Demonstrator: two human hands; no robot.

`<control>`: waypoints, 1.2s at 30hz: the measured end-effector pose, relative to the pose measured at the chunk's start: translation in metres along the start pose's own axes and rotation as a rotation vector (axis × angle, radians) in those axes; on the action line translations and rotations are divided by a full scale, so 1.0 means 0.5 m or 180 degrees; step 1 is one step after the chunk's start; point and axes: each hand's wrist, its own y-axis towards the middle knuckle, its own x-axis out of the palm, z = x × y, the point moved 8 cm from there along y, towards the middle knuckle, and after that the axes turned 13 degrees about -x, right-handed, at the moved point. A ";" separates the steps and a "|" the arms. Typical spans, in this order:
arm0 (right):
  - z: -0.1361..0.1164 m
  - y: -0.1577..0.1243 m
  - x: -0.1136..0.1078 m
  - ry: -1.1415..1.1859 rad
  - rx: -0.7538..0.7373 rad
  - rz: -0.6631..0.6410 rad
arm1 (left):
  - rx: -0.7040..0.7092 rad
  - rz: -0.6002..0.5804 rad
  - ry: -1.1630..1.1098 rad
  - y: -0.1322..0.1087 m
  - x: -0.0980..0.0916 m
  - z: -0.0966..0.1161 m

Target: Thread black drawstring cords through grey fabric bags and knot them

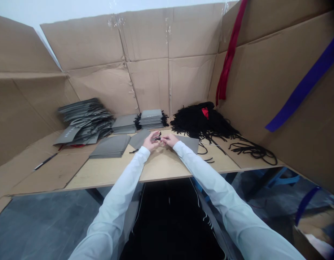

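My left hand (pixel 151 142) and my right hand (pixel 170 140) meet over the middle of the table, fingers pinched together. Between their fingertips is a short length of black cord (pixel 158 138), which looks bunched or knotted; the detail is too small to tell. Behind my left hand lies a grey flat piece (pixel 139 138), with a black cord end (pixel 133 151) showing at its lower edge. Another grey piece (pixel 192 144) lies partly hidden behind my right hand and sleeve. Left of my hands is a neat stack of grey pieces (pixel 110 147).
At the back left rises a tall pile of grey pieces (pixel 84 121). A corded stack (pixel 151 119) stands at the back middle, beside a heap of black cords (pixel 199 121). Loose cords (pixel 255 150) lie at right. A pen (pixel 45 161) lies left. Cardboard walls (pixel 148 39) enclose the table.
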 end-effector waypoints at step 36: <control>-0.003 0.008 -0.026 0.0872 -0.0091 0.0392 | -0.0175 0.0377 0.0208 0.002 -0.016 -0.012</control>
